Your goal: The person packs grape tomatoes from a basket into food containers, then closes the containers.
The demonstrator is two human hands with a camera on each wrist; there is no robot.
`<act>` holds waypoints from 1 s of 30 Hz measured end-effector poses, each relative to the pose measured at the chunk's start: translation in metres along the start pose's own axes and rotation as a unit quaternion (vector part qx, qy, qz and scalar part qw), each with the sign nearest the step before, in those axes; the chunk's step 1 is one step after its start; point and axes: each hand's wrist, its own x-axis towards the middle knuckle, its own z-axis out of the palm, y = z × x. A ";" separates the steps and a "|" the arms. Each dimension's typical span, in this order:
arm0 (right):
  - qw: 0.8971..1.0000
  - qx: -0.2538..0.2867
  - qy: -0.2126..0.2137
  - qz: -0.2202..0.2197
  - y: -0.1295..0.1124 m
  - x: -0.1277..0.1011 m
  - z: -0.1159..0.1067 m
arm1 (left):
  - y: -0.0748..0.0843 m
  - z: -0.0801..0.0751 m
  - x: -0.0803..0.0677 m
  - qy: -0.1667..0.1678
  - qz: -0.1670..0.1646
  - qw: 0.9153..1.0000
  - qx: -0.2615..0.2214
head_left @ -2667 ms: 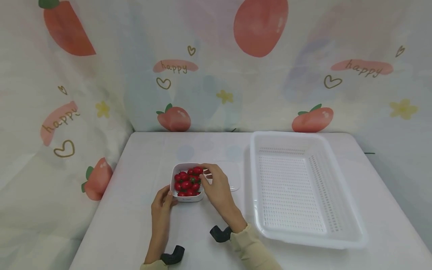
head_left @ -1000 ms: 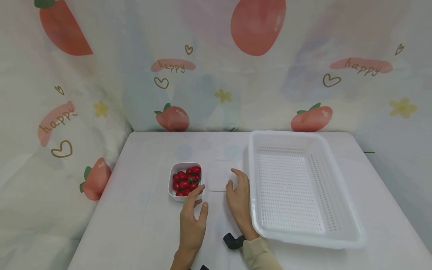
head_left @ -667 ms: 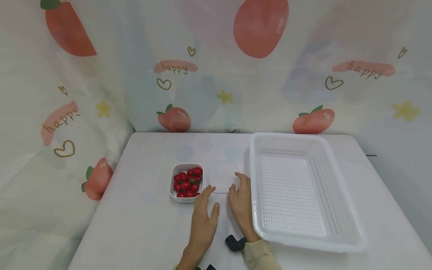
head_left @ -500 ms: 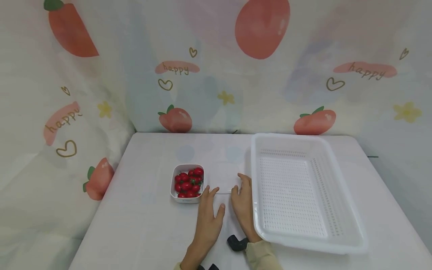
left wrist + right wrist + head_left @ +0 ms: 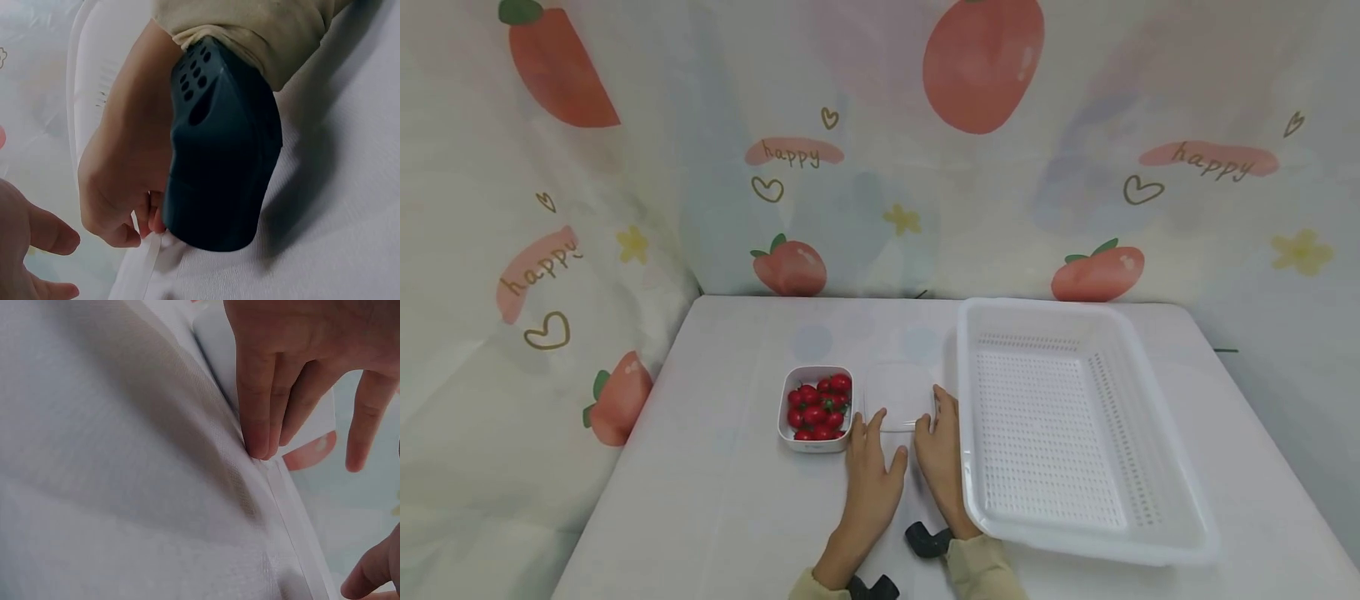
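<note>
1. Both hands are at the near edge of the clear lid [image 5: 898, 393], which lies flat on the white tablecloth [image 5: 722, 500] at the centre of the head view, between the tub of cherry tomatoes [image 5: 817, 408] on its left and the big white basket [image 5: 1075, 433] on its right.
2. The right hand [image 5: 942, 454] has its fingers [image 5: 262, 419] nearly straight, the tips pressed down at the lid's rim where it meets the cloth; it touches the rim but has no real hold on it.
3. The left hand [image 5: 874, 475] lies spread and relaxed, fingertips at the lid's near left corner, holding nothing.
4. The lid is thin and sits flush, so I judge it best to work a fingertip under one corner rather than pinch from above.
5. Steady the opposite corner with the other hand so the lid does not slide toward the basket.
6. Take care not to gather the cloth with the rim.
7. Once an edge tips up, the thumb should go on top and the fingers beneath, and the lid should stay level near the tomatoes.
</note>
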 end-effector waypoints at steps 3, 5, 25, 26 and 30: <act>1.000 0.005 -0.004 0.005 -0.001 -0.001 0.000 | 0.001 0.003 0.000 0.010 -0.004 1.000 -0.004; 1.000 0.004 -0.006 0.010 -0.002 -0.001 -0.001 | 0.003 0.004 -0.001 0.018 -0.004 1.000 -0.004; 0.994 -0.076 0.075 0.009 -0.011 -0.003 -0.008 | 0.019 0.008 -0.011 0.083 0.025 0.994 -0.070; 0.994 -0.080 0.079 0.012 -0.011 -0.003 -0.008 | 0.020 0.007 -0.011 0.085 0.027 0.993 -0.076; 0.995 -0.068 0.076 0.023 -0.012 -0.003 -0.009 | 0.027 0.002 -0.011 0.088 0.030 0.989 -0.111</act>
